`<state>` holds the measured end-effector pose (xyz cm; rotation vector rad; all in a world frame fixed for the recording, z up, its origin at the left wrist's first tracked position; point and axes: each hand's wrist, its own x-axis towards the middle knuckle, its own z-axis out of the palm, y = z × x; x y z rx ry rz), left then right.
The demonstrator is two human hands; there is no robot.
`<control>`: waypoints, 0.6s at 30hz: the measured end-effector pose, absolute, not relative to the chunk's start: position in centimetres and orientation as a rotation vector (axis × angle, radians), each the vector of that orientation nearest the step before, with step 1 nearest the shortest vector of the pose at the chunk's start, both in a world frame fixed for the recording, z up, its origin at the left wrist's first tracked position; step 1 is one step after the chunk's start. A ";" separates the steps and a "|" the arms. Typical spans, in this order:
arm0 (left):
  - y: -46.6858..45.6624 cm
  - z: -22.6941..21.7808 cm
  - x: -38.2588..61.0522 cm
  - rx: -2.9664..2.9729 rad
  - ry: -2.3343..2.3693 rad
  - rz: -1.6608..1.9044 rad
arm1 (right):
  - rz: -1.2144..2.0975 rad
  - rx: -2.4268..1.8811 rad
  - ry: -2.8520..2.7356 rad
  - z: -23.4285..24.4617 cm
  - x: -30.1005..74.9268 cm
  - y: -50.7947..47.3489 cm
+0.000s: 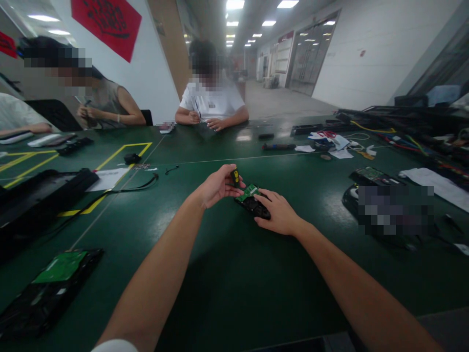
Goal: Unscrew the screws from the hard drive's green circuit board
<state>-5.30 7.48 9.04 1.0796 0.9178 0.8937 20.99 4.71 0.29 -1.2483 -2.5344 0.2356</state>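
Between the fingers of my left hand [218,187] is a screwdriver [235,177] with a black handle and yellow marks. It is held nearly upright at the far left corner of a small black device [261,210] with a green circuit board [250,193]. Whether its tip touches the board is hidden by the fingers. My right hand [280,212] grips the device from the right, fingers over its top and thumb along its near side. The device lies on the green table [234,283].
At left are another opened device [47,288], a long black housing [44,195] and a black cable [120,189]. On the right lie a circuit board [377,175], a white cloth [439,188] and bundled wires [414,146]. A person in white [212,105] sits opposite, others at left.
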 end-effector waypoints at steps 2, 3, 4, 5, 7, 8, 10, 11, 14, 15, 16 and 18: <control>7.6 8.9 -5.3 1.058 0.915 0.917 | 0.238 -1.248 -2.537 0.3 21.0 4.7; 7.6 8.9 -5.2 1.052 0.919 0.926 | 0.237 -1.247 -2.539 0.4 21.0 4.7; 7.6 8.9 -5.1 1.048 0.924 0.930 | 0.237 -1.246 -2.543 0.4 21.0 4.7; 7.5 8.9 -5.1 1.047 0.931 0.932 | 0.236 -1.244 -2.545 0.4 21.0 4.7; 7.5 8.9 -4.9 1.051 0.945 0.933 | 0.232 -1.241 -2.546 0.4 20.9 4.7; 7.5 8.9 -4.9 1.056 0.950 0.933 | 0.228 -1.239 -2.544 0.4 20.9 4.7; 7.5 8.9 -4.8 1.070 0.958 0.929 | 0.220 -1.233 -2.541 0.3 21.0 4.7; 7.5 8.8 -4.8 1.077 0.964 0.924 | 0.216 -1.229 -2.539 0.3 21.0 4.7; 7.5 8.8 -5.0 1.107 0.982 0.898 | 0.211 -1.222 -2.532 0.2 21.0 4.7; 7.5 8.9 -5.0 1.119 0.986 0.887 | 0.213 -1.223 -2.531 0.2 21.0 4.7; 7.5 8.9 -5.1 1.132 0.986 0.876 | 0.215 -1.226 -2.530 0.2 21.0 4.7; 7.4 9.0 -5.1 1.160 0.973 0.855 | 0.220 -1.228 -2.534 0.2 21.0 4.7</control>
